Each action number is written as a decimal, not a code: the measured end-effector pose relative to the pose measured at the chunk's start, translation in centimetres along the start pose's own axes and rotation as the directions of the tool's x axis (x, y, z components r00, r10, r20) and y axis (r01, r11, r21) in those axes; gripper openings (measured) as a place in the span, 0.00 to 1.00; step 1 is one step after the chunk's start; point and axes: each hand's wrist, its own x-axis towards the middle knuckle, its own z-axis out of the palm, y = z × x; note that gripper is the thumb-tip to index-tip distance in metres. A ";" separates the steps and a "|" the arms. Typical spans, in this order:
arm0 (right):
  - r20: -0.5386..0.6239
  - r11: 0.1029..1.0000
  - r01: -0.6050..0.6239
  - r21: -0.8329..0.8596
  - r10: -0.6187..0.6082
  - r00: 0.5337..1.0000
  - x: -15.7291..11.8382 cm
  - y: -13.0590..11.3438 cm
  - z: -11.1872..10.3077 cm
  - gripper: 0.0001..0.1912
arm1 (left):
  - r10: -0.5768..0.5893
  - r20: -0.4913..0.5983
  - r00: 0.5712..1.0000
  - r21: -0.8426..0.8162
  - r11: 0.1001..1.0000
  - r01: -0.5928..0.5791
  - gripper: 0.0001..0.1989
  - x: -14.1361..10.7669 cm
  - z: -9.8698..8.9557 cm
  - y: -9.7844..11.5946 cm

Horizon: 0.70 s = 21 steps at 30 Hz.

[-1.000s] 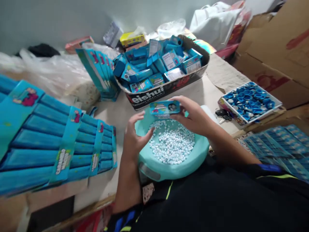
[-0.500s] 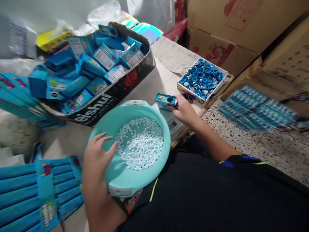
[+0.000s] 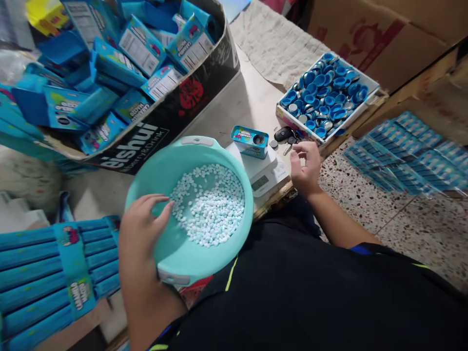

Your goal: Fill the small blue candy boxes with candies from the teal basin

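Pale counter point(image 3: 256, 92) spreads ahead of me. My left hand point(image 3: 141, 224) hangs loose over the edge of the bowl point(image 3: 159, 161), fingers spread, empty; my right hand point(image 3: 307, 168) curls beside the key fob point(image 3: 284, 133), gripping nothing I can see. Left of those fingers, the blue box point(image 3: 250, 145) stands on the scale point(image 3: 268, 176). Light, thin card, I judge, easily dented, best pinched gently across its long sides.

Bowl point(image 3: 163, 170) mid: plain turq. w/ lt grey grips point(image 3: 197, 141); tablets point(image 3: 215, 209) wht & pale blue. Sm. box point(image 3: 250, 144) blue, wht lettering; scale point(image 3: 268, 165) wht, grey LCD point(image 3: 260, 184). Far R: caps point(image 3: 323, 92) blue/silver. Far L: big box point(image 3: 175, 114) blk, wht letters, red motif; cartons point(image 3: 142, 46) blue w/ wht panels. Floor point(image 3: 347, 185) R: speckled. Shirt point(image 3: 310, 292) near: blk, yel-grn piping.
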 end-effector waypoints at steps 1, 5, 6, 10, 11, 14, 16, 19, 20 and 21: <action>0.032 1.000 0.016 -0.006 -0.016 0.999 0.0 0.1 0.1 0.07 | 0.017 0.024 1.000 0.028 0.999 -0.017 0.21 0.1 0.1 0.0; 0.107 0.999 0.025 -0.023 -0.022 0.994 0.6 0.1 0.2 0.07 | 0.039 0.120 0.992 0.124 0.991 -0.054 0.22 0.4 0.1 0.3; 0.113 1.000 0.014 -0.026 -0.011 0.994 0.7 0.0 0.1 0.06 | 0.036 0.137 0.990 0.136 0.989 -0.055 0.22 0.5 0.1 0.4; 0.132 0.999 -0.022 -0.033 0.026 0.991 0.7 -0.1 0.1 0.05 | 0.014 0.155 0.988 0.138 0.990 -0.035 0.20 0.5 -0.1 0.7; 0.139 0.999 -0.033 -0.036 0.038 0.990 0.7 -0.2 0.1 0.05 | 0.008 0.154 0.988 0.132 0.991 -0.028 0.19 0.5 -0.2 0.8; 0.175 0.996 -0.073 -0.059 0.083 0.981 0.8 -0.4 0.0 0.05 | -0.012 0.151 0.988 0.112 0.994 -0.005 0.17 0.5 -0.4 0.9; 0.191 0.994 -0.087 -0.068 0.099 0.977 0.8 -0.5 -0.1 0.06 | -0.026 0.160 0.987 0.100 0.995 0.010 0.16 0.5 -0.4 1.0; 0.190 0.993 -0.095 -0.073 0.108 0.976 0.8 -0.6 -0.2 0.06 | -0.013 0.214 0.977 -0.021 1.000 0.018 0.17 0.5 -0.3 1.8; 0.185 0.992 -0.097 -0.075 0.110 0.977 0.8 -0.5 -0.2 0.07 | 0.019 0.258 0.966 -0.084 0.996 0.003 0.18 0.4 -0.2 2.5; 0.180 0.992 -0.096 -0.077 0.109 0.978 0.7 -0.5 -0.1 0.07 | 0.063 0.312 0.948 -0.135 0.991 -0.021 0.19 0.4 -0.1 3.2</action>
